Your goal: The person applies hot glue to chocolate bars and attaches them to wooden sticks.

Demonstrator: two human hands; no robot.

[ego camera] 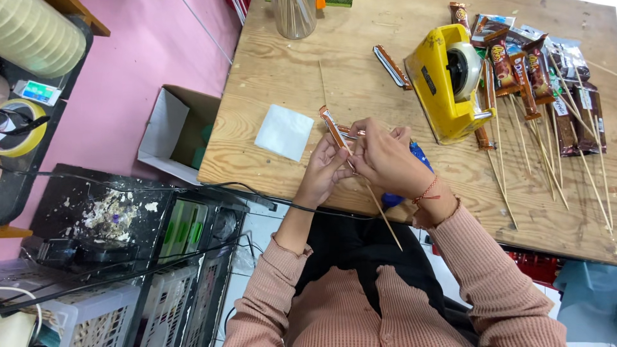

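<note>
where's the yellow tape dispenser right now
In the head view the yellow tape dispenser stands on the wooden table, up and right of the hands, with the pile of wrapped snack bars at its right.

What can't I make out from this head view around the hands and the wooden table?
- How the brown-wrapped snack bar joins the thin wooden skewer: the right hand and left hand cover it.
- Blue object beneath the right hand: mostly hidden.
- Clear glass jar on the wooden table: top cut off by the frame edge.
- Snack packets on the right: details too small.
</note>
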